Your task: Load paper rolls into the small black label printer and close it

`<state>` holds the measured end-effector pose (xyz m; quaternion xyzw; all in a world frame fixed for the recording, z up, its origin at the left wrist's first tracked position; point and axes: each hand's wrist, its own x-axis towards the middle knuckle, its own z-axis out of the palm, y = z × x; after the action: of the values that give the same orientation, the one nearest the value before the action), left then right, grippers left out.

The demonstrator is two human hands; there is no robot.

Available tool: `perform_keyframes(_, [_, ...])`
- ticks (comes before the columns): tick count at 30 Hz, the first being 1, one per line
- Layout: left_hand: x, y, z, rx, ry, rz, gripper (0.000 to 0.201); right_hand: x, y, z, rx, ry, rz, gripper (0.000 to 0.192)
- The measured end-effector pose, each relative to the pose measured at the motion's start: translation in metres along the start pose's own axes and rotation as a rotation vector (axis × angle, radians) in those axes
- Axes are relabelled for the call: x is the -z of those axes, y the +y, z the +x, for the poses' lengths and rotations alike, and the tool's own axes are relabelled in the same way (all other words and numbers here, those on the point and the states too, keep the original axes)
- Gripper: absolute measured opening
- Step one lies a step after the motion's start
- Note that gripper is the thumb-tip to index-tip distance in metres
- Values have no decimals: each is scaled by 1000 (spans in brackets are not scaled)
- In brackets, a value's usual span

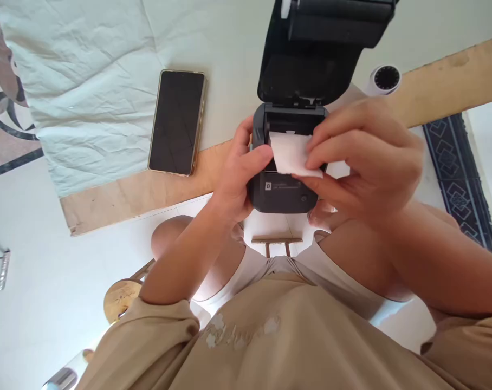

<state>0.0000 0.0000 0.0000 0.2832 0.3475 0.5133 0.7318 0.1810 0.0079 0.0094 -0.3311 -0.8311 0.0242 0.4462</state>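
Black handheld device (284, 196), one, just right of centre in the upper half of the frame, held above the table edge; small white print and a round mark on its front face. Hinged lid (309, 73), black, swung open toward the top edge of the frame, with a cylindrical part near its far end. White paper (289, 153), one piece, at the device's open compartment, its loose end slanting down to the right; how much lies inside cannot be told. Left hand (245, 165), grasping the device by its left side, thumb over the rim beside the paper's left edge. Right hand (366, 157), pinching the paper's right part between fingers and thumb, slightly blurred. Phone (176, 122), dark screen upward, pale case, lying left of the device and well apart from it. Pale green cloth (87, 103), creased at upper left, spread over the table; wooden edge (140, 200) bare along the near side. White round object (386, 79) with a black face, upper right, at the cloth's border. Dark patterned band (459, 184), on the floor at right. Round wooden seat (120, 300), lower left. Tan shirt (295, 336), worn by the person, bottom centre, with pale markings.
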Motion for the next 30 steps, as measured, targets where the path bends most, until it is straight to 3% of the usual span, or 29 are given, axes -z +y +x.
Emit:
perform_keyframes(3, [-2, 0, 2, 0, -8, 47, 31, 0, -2, -2, 98, -58, 60, 14])
perform_keyframes(5, [-2, 1, 2, 10, 8, 74, 34, 2, -4, -3, 89, -83, 79, 14])
perform_keyframes(8, [0, 2, 2, 28, 36, 94, 58, 6, -7, -2, 1, -62, 84, 22])
perform_keyframes(12, [5, 1, 3, -10, -43, 123, 68, 10, -8, -4, -186, -35, 2, 9])
perform_keyframes(16, [13, -4, 5, -61, -143, 61, 45, 5, -5, -8, -175, -58, 51, 27])
perform_keyframes(18, [15, -5, 4, -68, -121, 92, 41, 3, -5, -9, -166, -20, 123, 33])
perform_keyframes(23, [17, 3, 4, -7, -118, 267, 58, 8, -2, -11, -328, 122, 203, 41])
perform_keyframes(27, [21, 6, 8, 12, -205, 330, 70, 11, 3, -8, -284, 167, 378, 53])
perform_keyframes(30, [19, 2, 8, -33, -214, 304, 65, 12, 3, -3, -319, 220, 394, 36])
